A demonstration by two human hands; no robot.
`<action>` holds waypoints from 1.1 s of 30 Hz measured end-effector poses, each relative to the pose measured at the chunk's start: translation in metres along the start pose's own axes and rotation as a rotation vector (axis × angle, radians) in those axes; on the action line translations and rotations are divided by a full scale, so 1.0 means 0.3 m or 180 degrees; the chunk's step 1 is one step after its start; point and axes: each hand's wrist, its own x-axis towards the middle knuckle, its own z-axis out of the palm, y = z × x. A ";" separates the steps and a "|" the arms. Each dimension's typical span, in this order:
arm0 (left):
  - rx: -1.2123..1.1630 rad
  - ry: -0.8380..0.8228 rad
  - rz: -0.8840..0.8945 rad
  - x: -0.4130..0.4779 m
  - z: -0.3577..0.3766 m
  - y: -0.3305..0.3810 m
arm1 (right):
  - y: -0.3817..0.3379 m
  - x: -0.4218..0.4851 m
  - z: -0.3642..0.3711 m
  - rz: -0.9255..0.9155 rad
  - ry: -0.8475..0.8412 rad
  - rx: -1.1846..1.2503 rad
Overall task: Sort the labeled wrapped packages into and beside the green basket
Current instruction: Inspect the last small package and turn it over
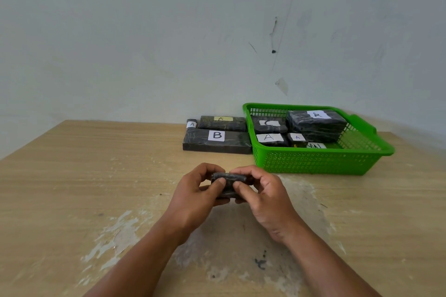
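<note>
Tabletop (72, 176) — left hand (193, 198), right hand (265, 198) hold package (230, 178) crosswise.

Long package (196, 143) bears label B (217, 135)

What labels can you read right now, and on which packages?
"A": tiny package left of the basket.
"A", yellow label: flat package beside it.
"B": long package.
"C": rear basket package.
"A": front basket package.
"A", blue: small basket package.
Unclear: tall package label; half-hidden front label.
No label shows: held package, in left hand and right hand.
</note>
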 end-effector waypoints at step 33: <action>0.0117 0.0191 0.0123 0.007 0.003 -0.016 | 0.026 0.018 0.009 -0.0707 0.0228 -0.0365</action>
